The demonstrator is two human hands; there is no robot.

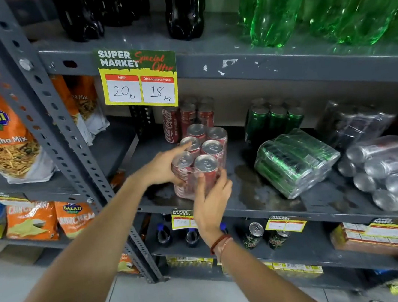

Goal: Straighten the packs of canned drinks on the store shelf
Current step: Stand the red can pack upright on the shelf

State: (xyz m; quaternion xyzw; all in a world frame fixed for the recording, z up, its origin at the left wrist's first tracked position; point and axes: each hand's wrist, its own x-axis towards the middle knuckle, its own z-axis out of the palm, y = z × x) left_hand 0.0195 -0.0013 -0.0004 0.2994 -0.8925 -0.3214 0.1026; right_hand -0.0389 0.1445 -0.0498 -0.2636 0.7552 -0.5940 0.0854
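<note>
Grey slotted-steel shelving fills what I see, its middle deck scuffed and stained dark near the front edge. On that deck, toward the left, stands the shrink-wrapped red pack of six Coca-Cola cans, upright with silver tops showing. My left hand grips its left side, fingers curled against the wrap and the forefinger stretched across a can top. My right hand clasps the front face, fingers spread and pressed flat on the film, a red thread band on the wrist. Behind the pack stand more red Coca-Cola cans, and to the right a group of upright green cans. A wrapped green pack lies tipped on its side near the front, and a wrapped silver pack lies on its side further right; I cannot read either one's brand. Hanging from the shelf above is a yellow tag reading "SUPER MARKET Special Offer", "MRP 20 Rs", "Discounted Price 18 Rs". Dark bottles and green bottles stand on the top deck. At left hang orange snack bags marked "BALAJI WAFERS" and "Mitha Mix"
</note>
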